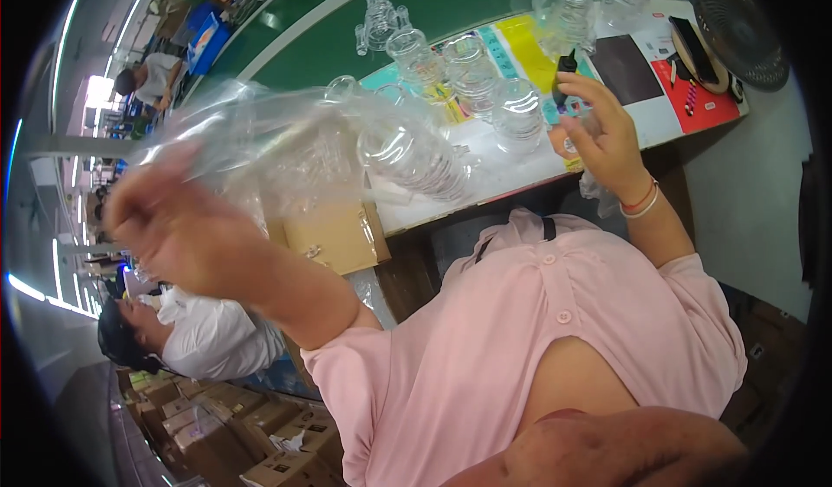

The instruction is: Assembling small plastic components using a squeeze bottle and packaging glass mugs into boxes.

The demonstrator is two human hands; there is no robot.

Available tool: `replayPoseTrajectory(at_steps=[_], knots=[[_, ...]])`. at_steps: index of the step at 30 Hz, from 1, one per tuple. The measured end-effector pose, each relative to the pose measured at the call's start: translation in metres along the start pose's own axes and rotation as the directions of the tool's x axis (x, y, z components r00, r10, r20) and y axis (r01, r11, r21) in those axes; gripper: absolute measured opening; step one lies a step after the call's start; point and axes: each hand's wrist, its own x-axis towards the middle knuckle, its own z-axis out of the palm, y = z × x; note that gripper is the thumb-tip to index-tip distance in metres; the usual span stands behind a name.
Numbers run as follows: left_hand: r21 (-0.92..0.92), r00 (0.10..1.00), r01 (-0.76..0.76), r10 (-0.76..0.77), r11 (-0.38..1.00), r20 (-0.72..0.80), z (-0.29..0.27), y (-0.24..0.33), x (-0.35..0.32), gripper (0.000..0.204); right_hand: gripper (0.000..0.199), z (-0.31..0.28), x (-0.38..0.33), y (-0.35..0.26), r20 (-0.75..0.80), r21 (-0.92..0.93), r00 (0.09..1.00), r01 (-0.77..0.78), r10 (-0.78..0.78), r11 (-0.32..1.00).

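My left hand [169,218], blurred by motion, is raised at the left with its fingers closed on a clear plastic bag [286,110]. The bag stretches right, over part of the table. Over the table's right half my right hand [611,136] has its thumb and forefinger around a small black object with a pointed tip [565,69]; its lower part is hidden. Left of that hand stands a stack of clear round plastic pieces [518,114]. A larger clear stack [412,158] lies tilted near the front edge, partly behind the bag.
More clear stacks [468,62] stand farther back, beside a green surface [329,10]. A black fan [741,28] and a dark phone-like slab [693,49] are at the right. An open cardboard box [338,240] adjoins the table. A person in white [217,335] sits at the left.
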Motion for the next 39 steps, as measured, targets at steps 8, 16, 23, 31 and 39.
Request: replayPoseTrajectory(at_steps=[8,16,23,31,39], knots=[[-0.402,0.801,0.290,0.009,0.869,0.598,-0.110,-0.002,0.025,0.029,0.032,0.004,0.006,-0.022,0.006,0.224,1.000,-0.006,0.005,0.975],[0.738,0.740,0.200,-0.593,0.645,0.317,-0.119,0.010,-0.034,0.037,0.046,0.020,0.031,-0.055,0.287,0.232,0.955,0.001,-0.070,0.973],[0.713,0.689,0.142,-0.586,0.686,0.427,-0.087,-0.022,-0.081,0.073,0.059,0.067,0.050,-0.088,0.316,0.201,0.922,0.165,-0.223,0.966],[0.563,0.196,0.658,-0.836,0.499,0.512,-0.004,-0.057,-0.166,0.104,0.058,0.089,0.079,-0.101,0.192,0.282,0.867,0.399,-0.459,0.872],[0.366,0.400,0.670,-0.730,0.646,0.555,-0.002,-0.066,-0.188,0.100,0.049,0.046,0.102,-0.183,-0.709,0.362,0.704,0.404,-0.033,0.840]])
